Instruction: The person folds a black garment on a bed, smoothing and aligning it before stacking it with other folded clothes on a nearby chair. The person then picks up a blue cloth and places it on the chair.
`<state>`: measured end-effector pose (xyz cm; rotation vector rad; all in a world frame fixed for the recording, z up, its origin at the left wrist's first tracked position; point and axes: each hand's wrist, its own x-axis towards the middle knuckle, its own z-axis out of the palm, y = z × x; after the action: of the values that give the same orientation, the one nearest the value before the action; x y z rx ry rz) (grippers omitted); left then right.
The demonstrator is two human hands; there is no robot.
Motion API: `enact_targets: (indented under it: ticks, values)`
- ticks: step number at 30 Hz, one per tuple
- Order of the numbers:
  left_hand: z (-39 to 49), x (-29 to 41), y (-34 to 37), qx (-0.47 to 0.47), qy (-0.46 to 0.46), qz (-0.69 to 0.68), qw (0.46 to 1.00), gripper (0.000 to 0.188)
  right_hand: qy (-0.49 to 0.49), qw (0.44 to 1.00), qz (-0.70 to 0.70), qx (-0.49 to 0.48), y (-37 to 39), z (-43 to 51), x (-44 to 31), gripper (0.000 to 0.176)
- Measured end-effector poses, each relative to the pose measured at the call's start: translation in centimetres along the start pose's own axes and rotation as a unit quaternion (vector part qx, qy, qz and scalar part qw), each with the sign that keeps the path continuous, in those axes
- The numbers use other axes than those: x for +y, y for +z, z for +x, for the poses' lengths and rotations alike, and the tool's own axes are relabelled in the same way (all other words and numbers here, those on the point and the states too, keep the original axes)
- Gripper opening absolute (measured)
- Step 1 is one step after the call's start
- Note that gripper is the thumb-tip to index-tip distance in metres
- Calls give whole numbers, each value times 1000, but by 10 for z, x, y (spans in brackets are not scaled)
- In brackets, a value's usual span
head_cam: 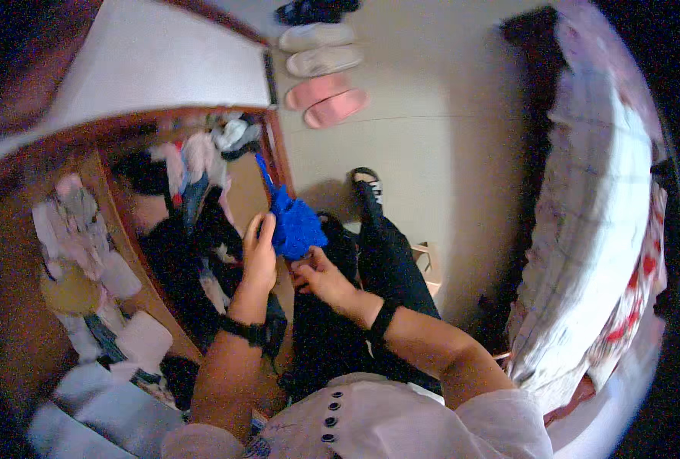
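Note:
My left hand (pixel 260 249) grips the left side of a bright blue textured cloth item (pixel 298 228). A narrow blue strap sticks up from its top towards the cabinet. At its lower edge is my right hand (pixel 329 281), fingers bent and touching the cloth; whether they pinch it is unclear. Both wrists wear dark bands. Below and left of the cloth lies an open wooden wardrobe compartment (pixel 251 192) with dark and light clothes (pixel 199 158) heaped inside. The blue item's exact kind cannot be told.
A white cabinet panel (pixel 173 57) stands above the compartment. Pink slides (pixel 337 109), pale shoes (pixel 324 60) and dark footwear (pixel 317 10) line the floor. More clothes (pixel 82 229) fill the left section. On the right is a bed with light bedding (pixel 592 229). A small open box (pixel 426 264) is beside my leg.

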<state>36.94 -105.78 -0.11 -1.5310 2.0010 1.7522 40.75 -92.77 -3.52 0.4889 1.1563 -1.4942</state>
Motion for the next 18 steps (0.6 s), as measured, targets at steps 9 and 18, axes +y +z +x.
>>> enact_targets:
  ticks: [9, 18]
  values:
    - [-107, 114, 85, -327, 258, 327, 848, 35, -269, 931, 152, 194, -79, -126, -79, 65]
    - [-262, 150, 324, -567, 443, 438, 538, 58, -280, 678, 679, -22, -299, -242, -94, 41]
